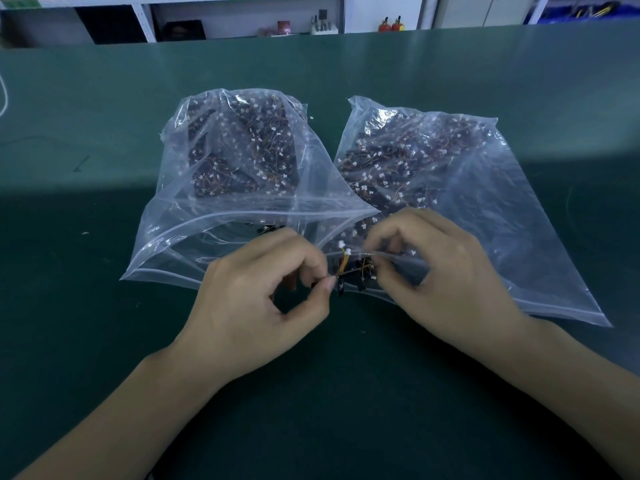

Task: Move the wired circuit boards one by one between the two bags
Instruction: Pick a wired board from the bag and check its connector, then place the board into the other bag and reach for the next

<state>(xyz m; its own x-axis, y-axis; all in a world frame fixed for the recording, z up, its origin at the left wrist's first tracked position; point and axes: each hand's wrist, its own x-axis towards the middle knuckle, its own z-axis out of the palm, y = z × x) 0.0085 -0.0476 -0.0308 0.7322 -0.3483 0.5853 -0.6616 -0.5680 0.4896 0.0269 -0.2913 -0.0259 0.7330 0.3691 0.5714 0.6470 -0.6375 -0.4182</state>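
On the dark green table [104,341], at its far left edge, a thin white cord [3,98] curves out of view, and a few pale specks lie on the mat nearby. Moving right, the left bag [221,188] of clear plastic lies flat with its zip mouth toward the person, its far half packed with dark wired circuit boards [242,150] that show white connectors and orange leads through the film. In front of that bag's mouth the left hand [256,306] hovers with its fingers curled, thumb and forefinger pinched on the near end of a small black board [341,287] at the gap between the two bags. Just right of it, a tangled cluster of boards [360,270] with yellow and orange wires and white plugs sits at the mouth of the right bag [485,209], touching the board the left hand pinches. The right hand [446,271] rests over this bag's opening, fingers bent, fingertips [375,270] closed on the cluster; whether they also catch the bag's film, I cannot tell. The right bag spreads wider, angled away to the right, with more boards heaped in its far half. Beyond the table, white shelving [145,15] holds dark boxes, and two red bottles [391,26] stand further right.
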